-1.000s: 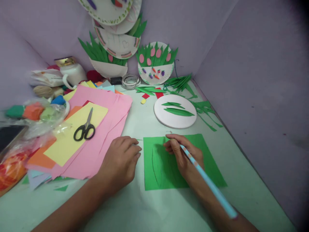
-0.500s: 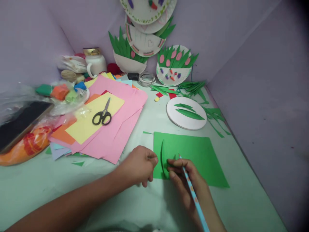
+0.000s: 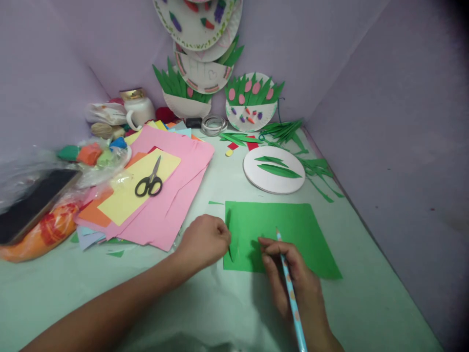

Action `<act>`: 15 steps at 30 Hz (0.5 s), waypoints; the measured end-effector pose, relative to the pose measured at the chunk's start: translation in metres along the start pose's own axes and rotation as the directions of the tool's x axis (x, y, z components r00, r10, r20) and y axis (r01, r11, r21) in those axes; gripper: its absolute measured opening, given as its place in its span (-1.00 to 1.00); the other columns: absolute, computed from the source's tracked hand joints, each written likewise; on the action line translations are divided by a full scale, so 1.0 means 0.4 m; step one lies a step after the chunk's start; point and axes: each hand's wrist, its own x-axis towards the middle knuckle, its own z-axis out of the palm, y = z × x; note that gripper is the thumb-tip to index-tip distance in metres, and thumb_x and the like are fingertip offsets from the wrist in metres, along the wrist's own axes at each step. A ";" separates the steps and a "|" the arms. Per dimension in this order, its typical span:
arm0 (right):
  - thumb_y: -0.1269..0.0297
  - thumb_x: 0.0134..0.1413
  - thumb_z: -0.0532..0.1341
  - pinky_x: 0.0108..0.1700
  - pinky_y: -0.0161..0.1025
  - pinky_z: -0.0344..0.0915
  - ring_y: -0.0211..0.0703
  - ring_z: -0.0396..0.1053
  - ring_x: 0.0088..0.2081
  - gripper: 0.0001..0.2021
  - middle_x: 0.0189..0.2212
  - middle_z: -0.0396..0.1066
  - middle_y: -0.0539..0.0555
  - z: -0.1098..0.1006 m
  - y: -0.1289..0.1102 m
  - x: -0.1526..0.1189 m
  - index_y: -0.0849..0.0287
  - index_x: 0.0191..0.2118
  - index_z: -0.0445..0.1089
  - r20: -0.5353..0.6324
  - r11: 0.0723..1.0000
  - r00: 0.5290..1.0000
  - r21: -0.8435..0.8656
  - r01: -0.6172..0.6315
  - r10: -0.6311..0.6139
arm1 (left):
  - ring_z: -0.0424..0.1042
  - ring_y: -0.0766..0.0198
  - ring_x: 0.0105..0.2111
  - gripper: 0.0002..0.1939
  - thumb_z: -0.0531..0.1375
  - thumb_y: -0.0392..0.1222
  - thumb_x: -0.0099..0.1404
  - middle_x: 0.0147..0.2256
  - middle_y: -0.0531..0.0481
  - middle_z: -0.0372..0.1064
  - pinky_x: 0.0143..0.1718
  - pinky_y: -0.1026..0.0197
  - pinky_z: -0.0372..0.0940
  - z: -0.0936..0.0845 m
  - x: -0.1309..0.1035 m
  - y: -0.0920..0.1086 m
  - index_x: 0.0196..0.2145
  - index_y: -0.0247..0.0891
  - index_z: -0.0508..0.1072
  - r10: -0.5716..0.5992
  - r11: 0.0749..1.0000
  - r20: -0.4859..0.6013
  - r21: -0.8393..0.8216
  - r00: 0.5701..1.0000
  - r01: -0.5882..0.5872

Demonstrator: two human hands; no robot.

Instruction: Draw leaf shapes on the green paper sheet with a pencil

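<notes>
My left hand [image 3: 207, 239] is closed, its thumb and finger pinched on a narrow green paper leaf [image 3: 231, 252] at the left edge of a green paper sheet [image 3: 289, 220]. The leaf stands nearly edge-on to me, and the fingers hide part of it. In my right hand [image 3: 291, 274] is a light blue spotted pencil [image 3: 288, 286], its tip pointing away over the sheet. The right thumb and fingertips hover above the sheet's lower middle.
Beyond the sheet lies a white round plate [image 3: 249, 178] with several cut leaves. Black-handled scissors [image 3: 148, 186] rest on coloured papers [image 3: 190, 166] at left. A phone [image 3: 32, 205] lies farther left. Decorated paper plates [image 3: 251, 117] stand against the wall; green scraps [image 3: 318, 168] lie at right.
The paper leaf has moved left to the sheet's edge with my left hand. My right fingers have drawn away from it to the right, still with the pencil. The view has shifted slightly.
</notes>
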 end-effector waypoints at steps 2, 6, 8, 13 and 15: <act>0.30 0.15 0.11 -0.18 -0.08 0.40 -0.03 0.49 -0.16 -0.96 -0.15 0.50 0.16 -0.026 0.017 0.009 0.06 -0.26 0.27 -0.037 0.979 0.987 -0.138 0.149 -0.155 | 0.17 0.35 -0.65 -0.84 0.12 -0.22 0.08 -0.67 0.09 0.24 -0.61 0.31 0.02 -0.019 0.005 -0.013 -0.59 -0.27 0.42 -0.018 0.999 0.028 -0.043 0.999 0.020; 0.37 0.13 0.11 0.02 0.22 0.26 0.11 0.39 0.02 -0.91 -0.07 0.46 0.18 -0.058 0.057 0.027 0.06 -0.23 0.27 0.107 0.886 0.933 -0.290 0.361 -0.345 | 0.05 0.41 -0.72 -0.79 0.12 -0.13 0.10 -0.73 0.13 0.17 -0.66 0.33 -0.02 -0.034 0.009 -0.025 -0.59 -0.29 0.40 -0.036 0.996 0.087 -0.082 0.996 0.043; 0.35 0.14 0.11 0.09 0.31 0.16 0.15 0.33 0.08 -0.93 -0.03 0.45 0.18 -0.058 0.076 0.029 0.06 -0.24 0.27 0.157 0.860 0.921 -0.331 0.388 -0.356 | 0.06 0.41 -0.71 -0.80 0.14 -0.14 0.08 -0.73 0.13 0.16 -0.65 0.33 -0.02 -0.031 0.008 -0.024 -0.59 -0.28 0.40 -0.035 0.997 0.090 -0.065 0.995 0.041; 0.32 0.18 0.08 0.11 0.30 0.13 0.15 0.29 0.12 -0.94 0.02 0.41 0.22 -0.045 0.097 0.023 0.08 -0.24 0.26 0.172 0.845 0.924 -0.375 0.381 -0.340 | 0.14 0.37 -0.65 -0.82 0.15 -0.18 0.07 -0.69 0.10 0.20 -0.62 0.32 0.00 -0.019 0.007 -0.018 -0.61 -0.26 0.41 -0.045 0.999 0.065 0.021 0.997 0.044; 0.31 0.19 0.07 0.10 0.31 0.14 0.16 0.30 0.11 -0.94 0.02 0.41 0.24 -0.045 0.093 0.022 0.08 -0.23 0.26 0.178 0.841 0.922 -0.379 0.386 -0.343 | 0.18 0.34 -0.63 -0.82 0.15 -0.17 0.08 -0.67 0.09 0.21 -0.61 0.31 0.01 -0.015 0.009 -0.017 -0.61 -0.25 0.42 -0.044 0.997 0.057 0.059 0.997 0.040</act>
